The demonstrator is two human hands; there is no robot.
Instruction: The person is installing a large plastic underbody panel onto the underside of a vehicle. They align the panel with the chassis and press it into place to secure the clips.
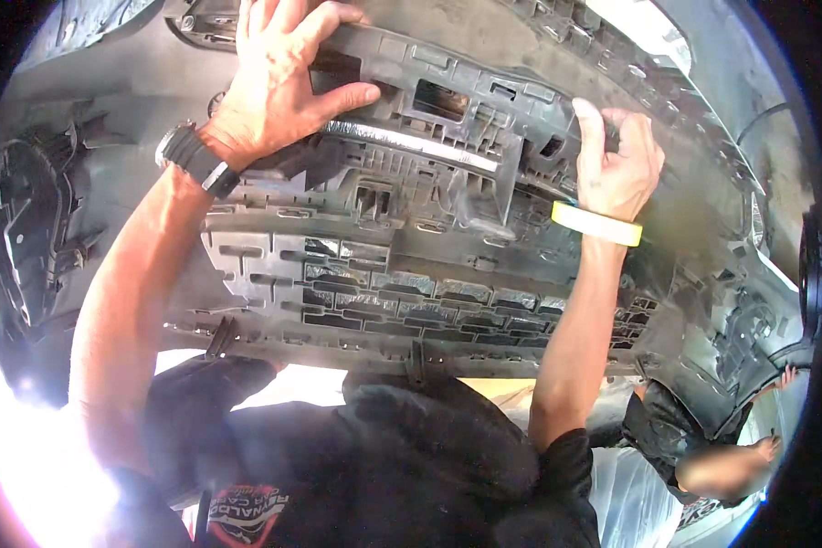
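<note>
A large black plastic car bumper cover [484, 260], seen from its ribbed inner side, spans the view in front of my body. Across its upper middle lies a long black plastic bracket [498, 87] with square cut-outs. My left hand [279, 78] rests spread on the bracket's left end, thumb stretched to the right and fingertips running past the upper edge. My right hand [619, 160] curls at the bracket's right end, its thumb up against the plastic and its fingers bent. Below the bracket runs a shiny silver strip [411, 143].
A slotted lower grille [420, 301] crosses the bumper cover beneath the bracket. Side sections with ribs and clips [36, 219] curve away at left. At the lower right a person in dark clothes [671, 429] is close to the bumper's end, near clear plastic sheeting [635, 498].
</note>
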